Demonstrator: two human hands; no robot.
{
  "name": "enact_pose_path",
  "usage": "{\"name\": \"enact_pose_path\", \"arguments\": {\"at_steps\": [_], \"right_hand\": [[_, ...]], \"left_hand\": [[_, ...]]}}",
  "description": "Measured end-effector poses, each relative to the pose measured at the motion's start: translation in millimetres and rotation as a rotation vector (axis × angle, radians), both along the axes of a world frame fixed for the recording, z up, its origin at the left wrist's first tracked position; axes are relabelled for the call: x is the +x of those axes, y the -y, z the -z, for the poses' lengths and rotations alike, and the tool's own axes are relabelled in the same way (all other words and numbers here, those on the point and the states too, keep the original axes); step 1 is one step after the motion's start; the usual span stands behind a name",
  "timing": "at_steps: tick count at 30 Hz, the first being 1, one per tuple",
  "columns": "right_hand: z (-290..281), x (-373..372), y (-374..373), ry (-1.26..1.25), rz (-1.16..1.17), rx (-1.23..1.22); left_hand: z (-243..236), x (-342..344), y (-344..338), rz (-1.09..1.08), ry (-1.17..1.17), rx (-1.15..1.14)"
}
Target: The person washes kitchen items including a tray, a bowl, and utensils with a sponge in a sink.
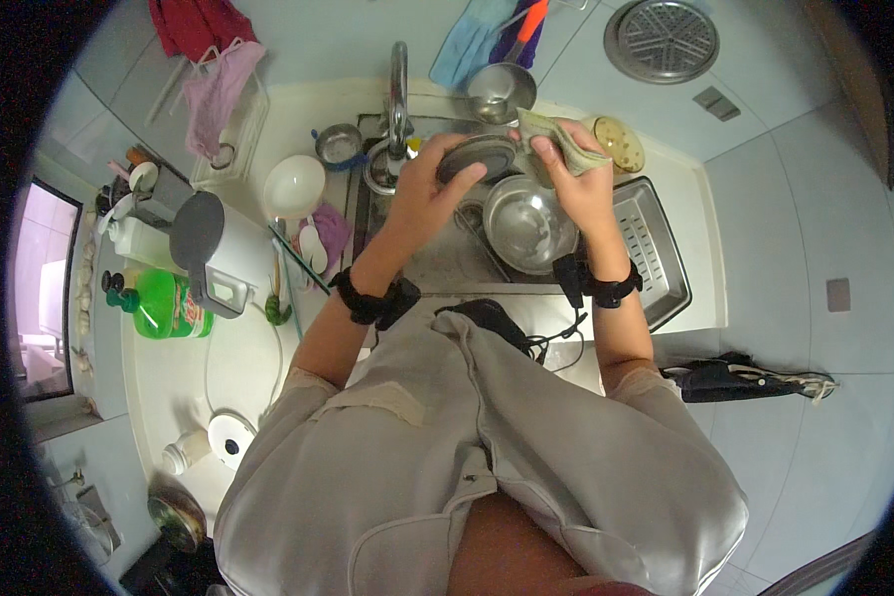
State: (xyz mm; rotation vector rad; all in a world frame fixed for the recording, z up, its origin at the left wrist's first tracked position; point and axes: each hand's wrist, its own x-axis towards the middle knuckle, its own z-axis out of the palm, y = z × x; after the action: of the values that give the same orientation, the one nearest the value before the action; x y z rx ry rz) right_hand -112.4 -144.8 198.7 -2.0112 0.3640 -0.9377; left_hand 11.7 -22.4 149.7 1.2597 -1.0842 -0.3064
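Above the sink [422, 253], my left hand [427, 189] grips a dark, round, lid-like disc [477, 157] by its left edge, with the thumb on top. My right hand [584, 184] is closed on a folded greenish cloth [541, 127], just right of the disc. A shiny metal bowl [529, 226] rests in the sink below my hands. Behind my left hand rises the chrome faucet [398, 94]. The disc's underside is hidden.
A small metal pot [340, 145] and a white bowl [295, 187] sit left of the faucet. Further left stand a white pitcher [230, 248] and a green bottle [164, 305]. A slotted metal tray [651, 248] lies right of the sink; a saucepan [502, 91] is behind it.
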Motion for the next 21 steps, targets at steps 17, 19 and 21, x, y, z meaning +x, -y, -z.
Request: {"name": "enact_pose_path", "arguments": {"at_steps": [17,19,21], "right_hand": [[-1.2,7.5,8.0,-0.038,-0.253,-0.477],[7.1,5.5,9.5,-0.022,-0.239,-0.424],[11.9,0.4,8.7,-0.004,-0.148,-0.408]], "left_hand": [[1.0,1.5,-3.8,0.012,0.176,0.052],[-2.7,0.6,-6.9,0.021,0.149,0.036],[3.0,-6.5,-7.2,0.016,0.118,-0.015]]}}
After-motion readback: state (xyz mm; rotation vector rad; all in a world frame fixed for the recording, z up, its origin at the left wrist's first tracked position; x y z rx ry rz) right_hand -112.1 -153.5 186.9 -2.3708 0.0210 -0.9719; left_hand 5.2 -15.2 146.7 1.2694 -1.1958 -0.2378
